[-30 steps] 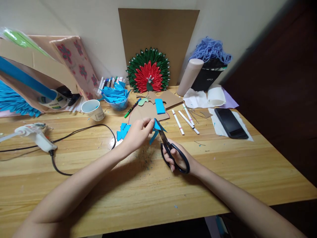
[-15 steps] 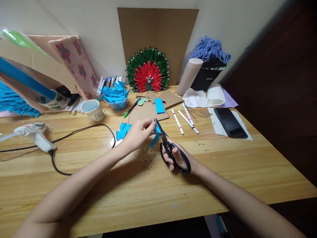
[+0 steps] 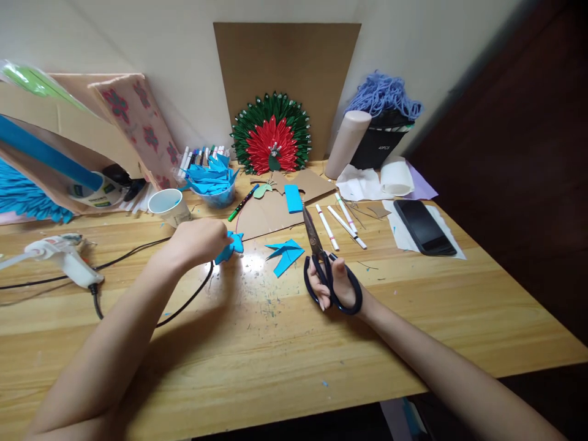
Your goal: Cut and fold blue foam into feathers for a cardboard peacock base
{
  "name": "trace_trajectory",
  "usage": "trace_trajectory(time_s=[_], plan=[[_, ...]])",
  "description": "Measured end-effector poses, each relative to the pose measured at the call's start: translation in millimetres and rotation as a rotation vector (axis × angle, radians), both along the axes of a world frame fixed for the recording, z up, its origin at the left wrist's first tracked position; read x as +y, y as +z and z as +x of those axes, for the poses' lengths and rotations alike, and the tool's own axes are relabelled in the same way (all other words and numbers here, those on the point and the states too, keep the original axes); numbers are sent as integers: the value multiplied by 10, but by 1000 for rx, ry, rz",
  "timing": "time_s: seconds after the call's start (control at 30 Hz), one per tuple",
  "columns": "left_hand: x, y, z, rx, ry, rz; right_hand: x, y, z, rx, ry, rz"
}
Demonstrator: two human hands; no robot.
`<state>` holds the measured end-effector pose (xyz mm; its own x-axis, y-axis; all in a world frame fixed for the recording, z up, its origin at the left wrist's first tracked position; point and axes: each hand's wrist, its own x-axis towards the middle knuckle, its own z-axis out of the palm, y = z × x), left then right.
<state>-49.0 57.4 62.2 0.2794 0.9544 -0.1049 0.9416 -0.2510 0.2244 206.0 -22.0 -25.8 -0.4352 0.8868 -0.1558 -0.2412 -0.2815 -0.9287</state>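
Note:
My right hand (image 3: 333, 283) grips a pair of black-handled scissors (image 3: 314, 239), blades together and pointing away from me. Small cut blue pieces (image 3: 233, 245) lie in a pile to the left. Over that pile's left side, my left hand (image 3: 199, 242) is curled with its back toward me; the fingertips are mostly hidden, so whether a piece is between them does not show. Between the hands, folded blue scraps (image 3: 288, 256) rest on the table. Beyond the scissor tips lies a blue rectangle (image 3: 294, 198) on cut cardboard (image 3: 261, 217).
A glue gun (image 3: 68, 260) with a black cord and a paper cup (image 3: 169, 207) stand left. Behind are a tub of blue strips (image 3: 214, 184) and a red and green fan-shaped peacock (image 3: 273, 138). White markers (image 3: 327, 226) and a phone (image 3: 423, 226) lie right.
My left hand has moved left, from the scissor tips to the pile of blue pieces. The blue scraps now lie on the table, and the scissors have shifted slightly right with their blades closed.

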Motion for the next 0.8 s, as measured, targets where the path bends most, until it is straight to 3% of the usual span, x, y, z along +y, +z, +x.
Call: trace_trajectory(time_s=[0.1,0.23,0.33,0.5,0.8], plan=[[-4,-59,55,104,36,92,75,-43,40,80,-2,-53],[-96,-270,447,36,-274,167,130,-43,65,92,2,-117],[-140,-487,669,-20,-387,162,136,-1,57,27,-53,-122],[-111,-672,710,-291,-280,146,138,127,6,-117,-222,-99],[-184,-578,782,-951,-171,-205,156,187,121,-475,-548,237]])
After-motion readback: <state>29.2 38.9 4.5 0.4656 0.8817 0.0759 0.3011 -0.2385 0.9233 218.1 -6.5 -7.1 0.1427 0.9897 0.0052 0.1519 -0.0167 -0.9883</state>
